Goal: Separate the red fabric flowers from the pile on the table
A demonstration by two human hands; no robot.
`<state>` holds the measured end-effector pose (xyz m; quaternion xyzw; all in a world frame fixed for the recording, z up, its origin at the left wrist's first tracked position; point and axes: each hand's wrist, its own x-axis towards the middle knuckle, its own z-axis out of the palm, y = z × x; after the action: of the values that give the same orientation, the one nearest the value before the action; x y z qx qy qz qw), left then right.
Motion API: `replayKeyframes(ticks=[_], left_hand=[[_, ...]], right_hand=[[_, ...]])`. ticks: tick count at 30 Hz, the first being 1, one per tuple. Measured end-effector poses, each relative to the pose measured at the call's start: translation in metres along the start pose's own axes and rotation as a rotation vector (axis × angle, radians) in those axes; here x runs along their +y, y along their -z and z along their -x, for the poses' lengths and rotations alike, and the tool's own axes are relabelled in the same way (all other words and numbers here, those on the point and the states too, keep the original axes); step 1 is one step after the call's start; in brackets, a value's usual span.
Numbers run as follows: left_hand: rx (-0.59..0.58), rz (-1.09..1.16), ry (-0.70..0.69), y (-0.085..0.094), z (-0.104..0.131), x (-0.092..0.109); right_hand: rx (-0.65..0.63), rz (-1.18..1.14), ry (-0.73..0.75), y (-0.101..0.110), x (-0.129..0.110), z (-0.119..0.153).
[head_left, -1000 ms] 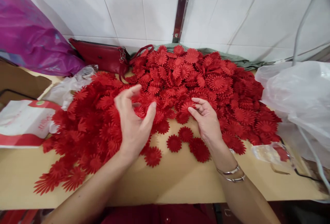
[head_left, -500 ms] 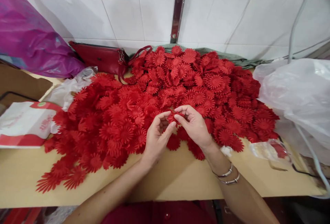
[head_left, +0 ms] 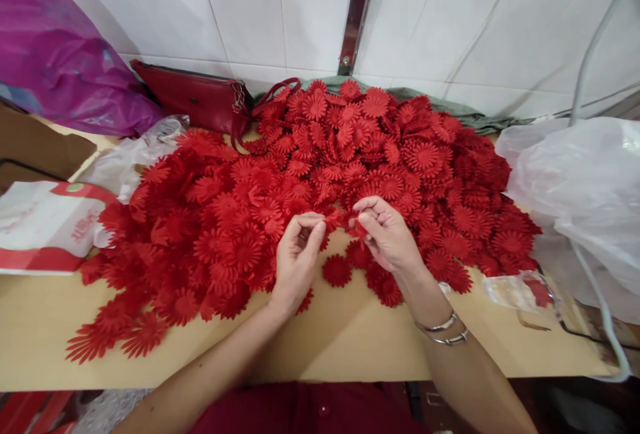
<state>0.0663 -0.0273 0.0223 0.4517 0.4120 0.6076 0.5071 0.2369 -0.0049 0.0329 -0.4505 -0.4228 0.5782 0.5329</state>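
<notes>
Red flower-shaped pieces (head_left: 245,251) lie in a wide heap across the table. Over its front middle, my left hand (head_left: 299,254) pinches a red flower piece (head_left: 330,219) between thumb and fingers. My right hand (head_left: 387,234) is a short way to the right, its fingers closed on another red piece (head_left: 358,226), mostly hidden by the fingers. The two hands are apart. Just below the gap between them, a single round red flower (head_left: 337,271) lies flat on the wood.
Behind the heap are a red purse (head_left: 200,101) and a green cloth (head_left: 460,111). A purple bag (head_left: 70,54) and a white-and-red packet (head_left: 47,227) are at left. A white plastic bag (head_left: 590,181) and a cable (head_left: 600,287) stand at right on the table (head_left: 350,347).
My hands have moved apart, and red material now shows at each one separately. The view has shifted slightly.
</notes>
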Motion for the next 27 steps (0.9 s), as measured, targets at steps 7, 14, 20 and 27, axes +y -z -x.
replayKeyframes(ticks=[7,14,20,27], left_hand=[[0.055,0.393,0.246,0.002,-0.005,-0.003],[0.043,0.535,0.363,0.0,-0.007,0.004],[0.113,0.593,0.419,0.002,-0.014,0.01],[0.126,0.625,0.326,0.003,-0.016,0.02]], right_hand=[[0.09,-0.012,0.087,0.004,0.003,-0.008],[0.11,0.005,0.15,0.006,0.016,-0.012],[0.192,0.258,0.289,0.014,0.022,-0.013],[-0.047,0.395,0.336,-0.007,0.02,0.0]])
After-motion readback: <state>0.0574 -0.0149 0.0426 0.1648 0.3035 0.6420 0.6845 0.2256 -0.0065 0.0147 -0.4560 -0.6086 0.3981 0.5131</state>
